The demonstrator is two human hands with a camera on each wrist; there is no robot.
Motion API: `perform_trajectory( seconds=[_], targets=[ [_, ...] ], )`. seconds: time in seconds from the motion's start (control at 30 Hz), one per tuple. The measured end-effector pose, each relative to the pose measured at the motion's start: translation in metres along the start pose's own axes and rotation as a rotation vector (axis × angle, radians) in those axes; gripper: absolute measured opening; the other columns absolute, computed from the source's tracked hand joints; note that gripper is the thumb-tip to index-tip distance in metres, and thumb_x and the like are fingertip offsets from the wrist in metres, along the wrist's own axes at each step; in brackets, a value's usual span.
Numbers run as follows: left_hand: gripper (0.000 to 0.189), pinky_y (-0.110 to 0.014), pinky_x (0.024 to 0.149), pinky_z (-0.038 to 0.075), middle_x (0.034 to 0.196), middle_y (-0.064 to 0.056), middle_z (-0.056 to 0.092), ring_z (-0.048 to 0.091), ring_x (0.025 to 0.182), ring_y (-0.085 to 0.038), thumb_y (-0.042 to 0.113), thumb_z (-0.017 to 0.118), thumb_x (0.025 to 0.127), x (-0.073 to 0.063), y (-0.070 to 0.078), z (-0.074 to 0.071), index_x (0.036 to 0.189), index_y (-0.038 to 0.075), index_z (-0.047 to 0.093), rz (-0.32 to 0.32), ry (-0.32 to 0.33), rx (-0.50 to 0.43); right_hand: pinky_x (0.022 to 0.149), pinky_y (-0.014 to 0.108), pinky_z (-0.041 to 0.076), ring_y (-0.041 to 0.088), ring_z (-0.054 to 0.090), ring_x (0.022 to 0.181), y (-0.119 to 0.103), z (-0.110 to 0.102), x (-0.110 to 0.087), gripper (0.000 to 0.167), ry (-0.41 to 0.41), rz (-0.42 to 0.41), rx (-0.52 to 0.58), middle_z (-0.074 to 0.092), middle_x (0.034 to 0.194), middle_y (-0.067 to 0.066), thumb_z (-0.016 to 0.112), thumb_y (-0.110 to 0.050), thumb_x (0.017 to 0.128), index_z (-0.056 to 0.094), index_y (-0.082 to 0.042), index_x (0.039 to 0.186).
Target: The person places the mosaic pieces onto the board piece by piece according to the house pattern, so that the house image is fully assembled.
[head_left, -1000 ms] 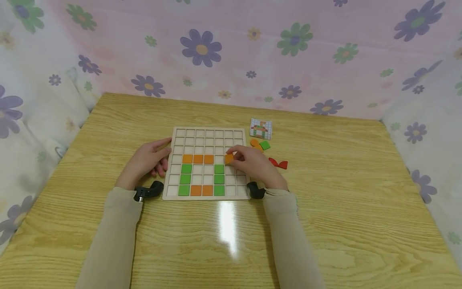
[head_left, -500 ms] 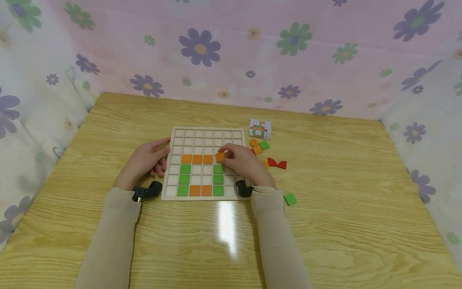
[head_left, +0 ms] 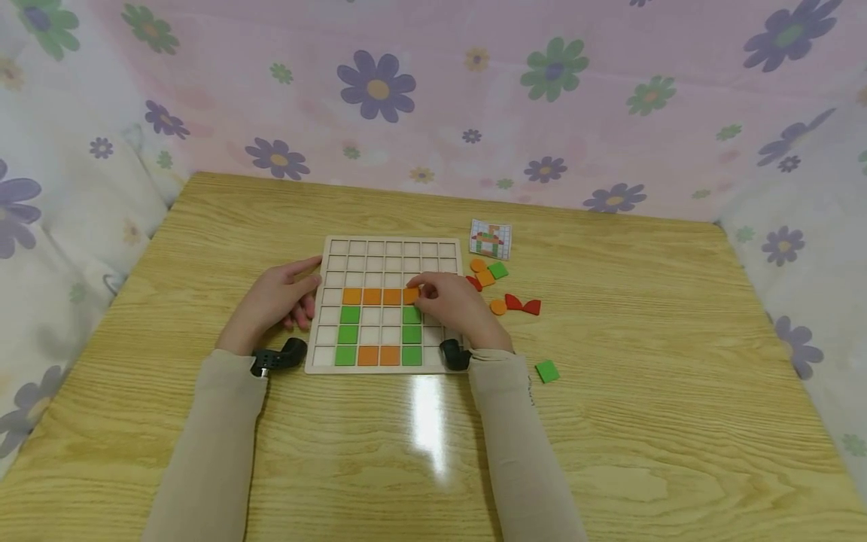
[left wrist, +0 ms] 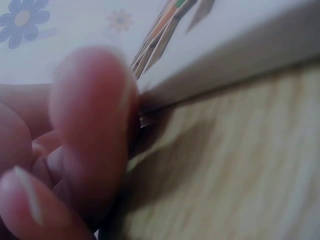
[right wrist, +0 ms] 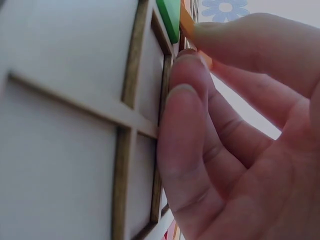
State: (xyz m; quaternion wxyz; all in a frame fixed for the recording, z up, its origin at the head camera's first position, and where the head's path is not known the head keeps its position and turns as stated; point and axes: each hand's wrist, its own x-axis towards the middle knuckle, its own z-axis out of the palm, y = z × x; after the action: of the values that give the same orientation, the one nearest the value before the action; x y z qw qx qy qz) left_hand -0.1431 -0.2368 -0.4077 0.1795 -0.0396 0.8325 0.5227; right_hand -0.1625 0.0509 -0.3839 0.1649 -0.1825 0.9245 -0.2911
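Observation:
A wooden grid board lies in front of me in the head view, with square cells. My right hand pinches an orange square tile at the cell above the right green column. In the right wrist view, thumb and fingers meet on that orange tile, beside a green tile. Three orange tiles continue the same row to its left. Two green columns stand below, with two orange tiles between their feet. My left hand rests at the board's left edge, fingers loosely bent.
Right of the board lie loose orange circles, red curved pieces, an orange square and green squares. A small pattern card sits behind them. Black wrist cameras show at both cuffs. A flowered cloth hangs beyond the table.
My right hand has carried the orange tile left and brought it down to the cell at the end of the orange row. The left hand stays at the board's edge.

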Motion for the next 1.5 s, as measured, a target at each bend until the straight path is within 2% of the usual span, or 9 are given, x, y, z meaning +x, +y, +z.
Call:
perform_trajectory(
  seconds=[0.33,0.57,0.73,1.07,1.23,1.5],
  targets=[
    [0.052,-0.036,0.044,0.044,0.069,-0.015,0.058,0.057,0.051,-0.028,0.043,0.043,0.092,-0.002,0.0,0.0,0.14,0.031,0.028,-0.017,-0.007,0.021,0.063,0.025,0.04,0.012,0.048,0.071,-0.001,0.002,-0.001,0.024,0.01,-0.04,-0.006,0.054,0.077,-0.004,0.057,-0.016,0.086,0.064,-0.021,0.108],
    [0.052,-0.036,0.044,0.044,0.069,-0.015,0.058,0.058,0.051,-0.028,0.045,0.043,0.092,-0.001,0.002,0.0,0.14,0.032,0.029,-0.022,-0.003,0.012,0.063,0.026,0.039,0.013,0.047,0.072,-0.001,0.001,-0.001,0.026,0.006,-0.034,-0.033,0.054,0.079,-0.005,0.057,-0.018,0.086,0.063,-0.023,0.111],
    [0.052,-0.036,0.044,0.044,0.068,-0.015,0.058,0.058,0.052,-0.029,0.045,0.043,0.092,-0.002,0.002,-0.001,0.14,0.031,0.029,-0.014,-0.005,0.014,0.062,0.027,0.039,0.014,0.047,0.071,-0.002,0.0,-0.002,0.026,0.005,-0.028,-0.012,0.054,0.079,-0.003,0.057,-0.019,0.086,0.062,-0.023,0.112],
    [0.052,-0.035,0.044,0.044,0.069,-0.016,0.059,0.058,0.053,-0.029,0.046,0.045,0.09,0.0,0.001,0.001,0.139,0.033,0.031,-0.013,-0.01,-0.015,0.071,0.027,0.043,0.012,0.049,0.081,-0.004,-0.004,-0.007,0.028,-0.003,-0.02,0.026,0.056,0.092,-0.007,0.055,-0.026,0.088,0.059,-0.024,0.115],
    [0.053,-0.035,0.043,0.044,0.069,-0.016,0.058,0.058,0.052,-0.029,0.044,0.044,0.091,0.0,0.002,0.001,0.14,0.031,0.029,0.01,-0.015,-0.003,0.073,0.028,0.043,0.012,0.05,0.082,0.001,-0.008,-0.012,0.027,-0.001,-0.035,0.024,0.057,0.092,-0.006,0.055,-0.027,0.089,0.059,-0.022,0.115],
    [0.05,-0.035,0.044,0.044,0.069,-0.016,0.059,0.058,0.052,-0.03,0.04,0.043,0.093,-0.002,0.001,-0.001,0.14,0.029,0.03,0.022,-0.014,0.008,0.072,0.03,0.044,0.012,0.052,0.085,0.017,-0.023,-0.025,0.028,0.012,0.024,0.048,0.057,0.095,-0.005,0.053,-0.028,0.09,0.058,-0.022,0.116]
  ],
)
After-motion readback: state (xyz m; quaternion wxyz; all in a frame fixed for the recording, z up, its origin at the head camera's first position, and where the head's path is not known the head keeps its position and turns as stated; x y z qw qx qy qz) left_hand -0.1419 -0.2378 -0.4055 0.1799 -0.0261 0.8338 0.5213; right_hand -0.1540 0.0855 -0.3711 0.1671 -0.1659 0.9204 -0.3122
